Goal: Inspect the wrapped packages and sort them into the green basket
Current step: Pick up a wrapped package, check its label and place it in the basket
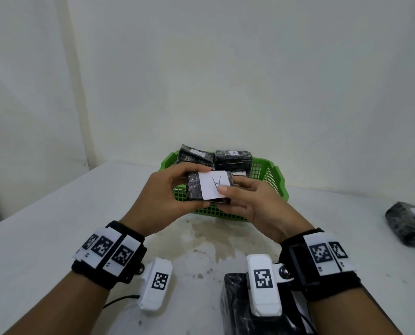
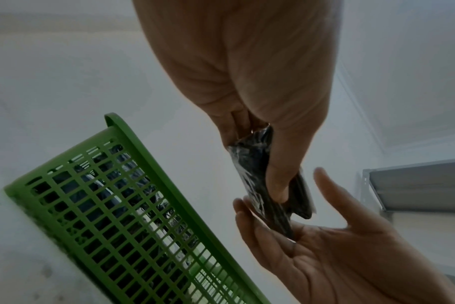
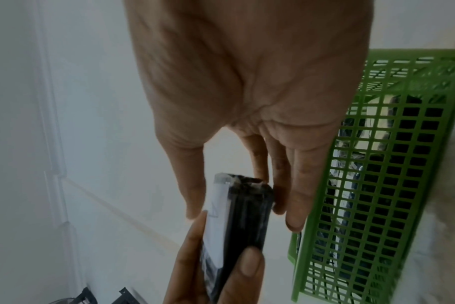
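Observation:
Both hands hold one black wrapped package [image 1: 194,189] with a white label marked "A" [image 1: 212,184], lifted in front of the green basket [image 1: 271,175]. My left hand [image 1: 202,187] grips its left end, fingers over the top and thumb underneath. My right hand [image 1: 228,193] pinches the right end, with the thumb on the label and the fingers behind. The right wrist view shows the package [image 3: 249,222] edge-on between the thumb and fingers. Two wrapped packages [image 1: 196,154] [image 1: 234,157] lie stacked in the basket, one of them also labelled "A".
Another black wrapped package [image 1: 409,223] lies on the white table [image 1: 56,213] at the far right. A further one [image 1: 235,308] sits at the near edge under my right wrist. White walls stand close behind the basket.

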